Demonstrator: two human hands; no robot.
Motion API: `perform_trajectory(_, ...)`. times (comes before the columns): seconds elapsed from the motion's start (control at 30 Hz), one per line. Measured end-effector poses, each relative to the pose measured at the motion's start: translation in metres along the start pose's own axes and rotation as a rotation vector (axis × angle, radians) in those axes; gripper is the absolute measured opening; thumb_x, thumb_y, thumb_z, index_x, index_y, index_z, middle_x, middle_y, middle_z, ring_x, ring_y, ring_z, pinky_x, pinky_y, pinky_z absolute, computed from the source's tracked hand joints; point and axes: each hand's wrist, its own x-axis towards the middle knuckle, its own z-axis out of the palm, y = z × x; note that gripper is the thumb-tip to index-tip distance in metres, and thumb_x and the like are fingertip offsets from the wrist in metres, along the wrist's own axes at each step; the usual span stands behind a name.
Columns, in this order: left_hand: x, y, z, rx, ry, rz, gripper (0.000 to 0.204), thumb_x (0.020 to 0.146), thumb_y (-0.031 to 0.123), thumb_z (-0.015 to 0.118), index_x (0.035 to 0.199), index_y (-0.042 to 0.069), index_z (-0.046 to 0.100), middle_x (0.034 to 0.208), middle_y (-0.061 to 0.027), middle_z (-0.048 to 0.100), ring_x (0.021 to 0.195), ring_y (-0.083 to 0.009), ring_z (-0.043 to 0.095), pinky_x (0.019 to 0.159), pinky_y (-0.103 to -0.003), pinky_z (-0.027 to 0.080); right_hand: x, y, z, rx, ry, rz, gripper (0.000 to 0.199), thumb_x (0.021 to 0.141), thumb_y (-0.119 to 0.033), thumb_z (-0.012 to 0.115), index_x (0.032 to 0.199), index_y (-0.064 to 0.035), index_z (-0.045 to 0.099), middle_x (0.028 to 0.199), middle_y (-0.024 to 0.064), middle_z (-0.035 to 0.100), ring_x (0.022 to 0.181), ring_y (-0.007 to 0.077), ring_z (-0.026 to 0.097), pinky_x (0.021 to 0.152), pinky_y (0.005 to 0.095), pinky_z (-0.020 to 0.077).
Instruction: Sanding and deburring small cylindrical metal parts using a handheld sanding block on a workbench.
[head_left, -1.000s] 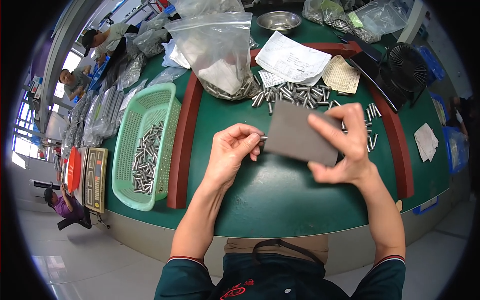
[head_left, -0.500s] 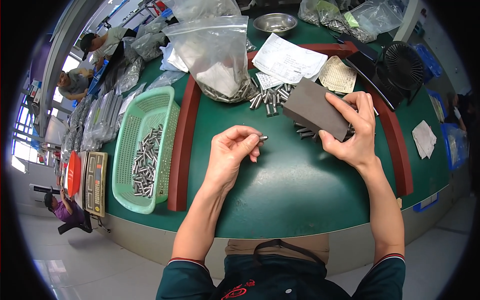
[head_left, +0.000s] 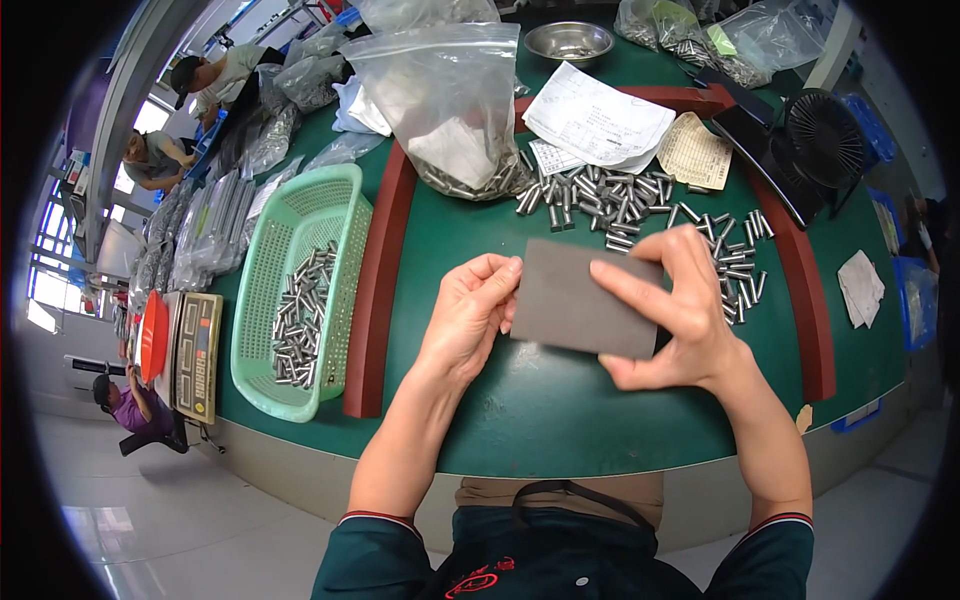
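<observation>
My right hand [head_left: 685, 315] grips a grey-brown rectangular block [head_left: 580, 292] that looks like a sanding sponge, thumb along its lower edge and fingers over its top. The block's left edge meets the fingertips of my left hand [head_left: 475, 305], which are pinched together. The small metal pin held there a moment ago is now hidden by the fingers and the block. Beyond the block lies a loose heap of shiny metal pins [head_left: 615, 200], with more scattered pins [head_left: 735, 265] to the right of my right hand.
A green mesh basket [head_left: 245, 330] with metal pins stands at left, beside a red-brown wooden frame [head_left: 375, 330]. Behind are a clear bag [head_left: 450, 90], papers [head_left: 600, 115], a steel bowl [head_left: 570, 42] and a black fan [head_left: 822, 135]. A scale [head_left: 197, 355] sits far left; other people work beyond.
The block has moved left and down, from above the pin heap to my left fingertips, with its broad face now turned up. The pins behind it have come into view.
</observation>
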Motion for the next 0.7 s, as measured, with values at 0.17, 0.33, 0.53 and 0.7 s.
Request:
perform_trajectory(0.17, -0.002, 0.007, 0.001, -0.025, -0.094, -0.099, 0.017, 0.094, 0.018, 0.063, 0.085, 0.004, 0.062, 0.069, -0.0024, 0.061, 0.053, -0.0056, 0.049, 0.048, -0.02, 0.038, -0.007, 0.024, -0.014, -0.13, 0.096, 0.101, 0.07, 0.049, -0.029, 0.071, 0.113, -0.0019, 0.067, 0.09, 0.014, 0.053, 0.081, 0.0283, 0.049, 0.071, 0.0382, 0.0417)
perform_trajectory(0.33, -0.003, 0.008, 0.001, -0.021, -0.117, -0.137, 0.017, 0.094, 0.019, 0.063, 0.085, 0.005, 0.061, 0.066, -0.0018, 0.058, 0.052, -0.0061, 0.048, 0.048, -0.021, 0.037, 0.001, 0.022, -0.004, -0.158, 0.098, 0.12, 0.061, 0.051, -0.028, 0.077, 0.106, -0.0048, 0.068, 0.087, 0.0129, 0.048, 0.082, 0.0285, 0.047, 0.072, 0.04, 0.0365)
perform_trajectory(0.53, 0.002, 0.002, -0.005, -0.18, -0.155, -0.188, 0.017, 0.095, 0.022, 0.06, 0.096, 0.005, 0.059, 0.071, -0.0033, 0.059, 0.057, -0.0074, 0.049, 0.051, -0.021, 0.038, -0.006, 0.023, -0.007, -0.154, 0.162, 0.217, 0.065, 0.047, -0.025, 0.077, 0.109, -0.0057, 0.069, 0.089, 0.012, 0.049, 0.084, 0.0273, 0.047, 0.073, 0.0376, 0.0383)
perform_trajectory(0.7, -0.003, 0.005, 0.004, -0.141, -0.082, -0.173, 0.02, 0.098, 0.021, 0.054, 0.104, 0.002, 0.057, 0.071, -0.0039, 0.054, 0.054, -0.0091, 0.047, 0.048, -0.02, 0.038, -0.009, 0.028, -0.006, -0.244, 0.189, 0.244, 0.063, 0.05, -0.026, 0.076, 0.109, -0.0051, 0.069, 0.089, 0.0113, 0.049, 0.084, 0.0267, 0.047, 0.074, 0.0378, 0.0388)
